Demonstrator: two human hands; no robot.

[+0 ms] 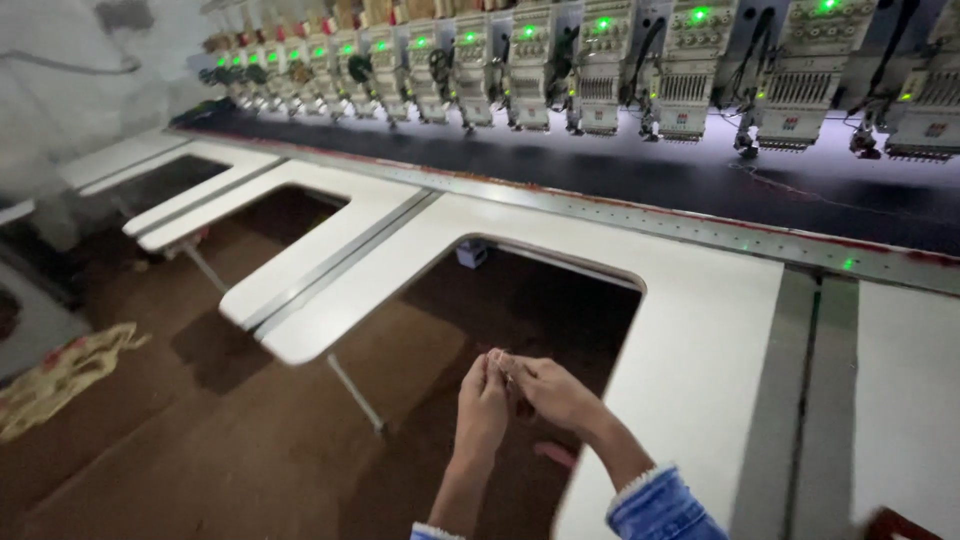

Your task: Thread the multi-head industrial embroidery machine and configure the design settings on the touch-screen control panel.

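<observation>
- Two hands meet in front of us, low in the view: our left hand [482, 405] and our right hand [548, 390] are together, fingertips pinched against each other at the top.
- We cannot tell what the fingertips pinch; anything between them is too small and blurred to make out.
- Both hands hang over a dark cut-out in the white counter [690, 340], above the brown floor [230, 440], and touch neither.
- Blue denim cuffs [655, 505] show at our wrists, at the bottom edge.
- Beyond the counter runs a long strip of dark cloth [700, 185], with a row of embroidery machine heads [600, 70] above it, green lights glowing on them.
- More white counter arms reach out on the left, with further cut-outs between them.
- A yellow patterned cloth [60, 375] lies on the floor at far left, well apart from our hands.
</observation>
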